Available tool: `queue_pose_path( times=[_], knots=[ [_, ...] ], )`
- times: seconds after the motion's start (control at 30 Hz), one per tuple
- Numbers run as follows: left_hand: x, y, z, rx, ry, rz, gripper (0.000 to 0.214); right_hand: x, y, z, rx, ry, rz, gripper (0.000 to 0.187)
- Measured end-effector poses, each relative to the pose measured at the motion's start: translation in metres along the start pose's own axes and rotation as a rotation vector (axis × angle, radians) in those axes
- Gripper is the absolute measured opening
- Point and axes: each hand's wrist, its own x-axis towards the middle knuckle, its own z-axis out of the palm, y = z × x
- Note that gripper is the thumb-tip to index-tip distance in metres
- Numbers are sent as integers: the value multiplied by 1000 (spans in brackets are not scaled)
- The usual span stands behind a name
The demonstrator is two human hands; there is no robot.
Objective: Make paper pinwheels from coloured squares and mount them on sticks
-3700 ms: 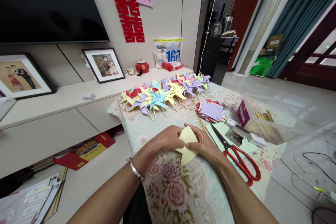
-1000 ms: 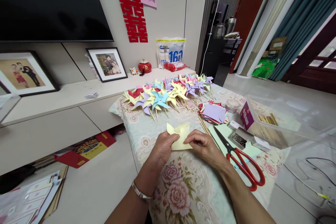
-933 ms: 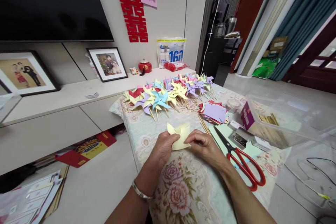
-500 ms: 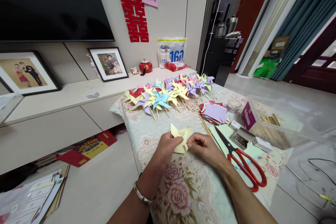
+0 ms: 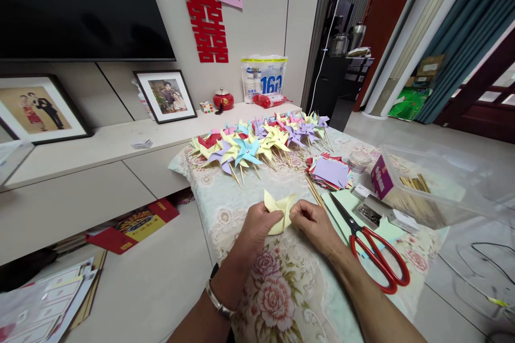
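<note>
A pale yellow paper pinwheel (image 5: 277,205), partly folded, is held over the near part of the table between my two hands. My left hand (image 5: 257,224) grips it from the left, with the thumb pressed across its middle. On its right side, my right hand (image 5: 309,220) pinches the paper with curled fingers; whether a small pin is in that pinch is hidden. Several finished pinwheels (image 5: 246,152) in yellow, blue, purple and red lie on sticks farther back. Red-handled scissors (image 5: 380,257) rest right of my right hand.
A stack of coloured paper pieces (image 5: 330,170) lies beyond my right hand. Near it are a small box of metal fasteners (image 5: 369,215), green paper (image 5: 341,202) and a clear plastic bin (image 5: 426,198) holding wooden sticks. A flowered cloth (image 5: 277,300) covers the table.
My right hand has shifted slightly up and right, and its fingers have curled in more along the pinwheel's edge. My left hand keeps its hold; the paper has tilted a little.
</note>
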Motion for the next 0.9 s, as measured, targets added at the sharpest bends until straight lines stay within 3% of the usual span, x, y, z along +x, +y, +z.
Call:
queue_pose_path(
  times=[0.9],
  knots=[
    [2,-1,1,52,2,-31,17,0,4,3,-190,43,-138,14]
  ],
)
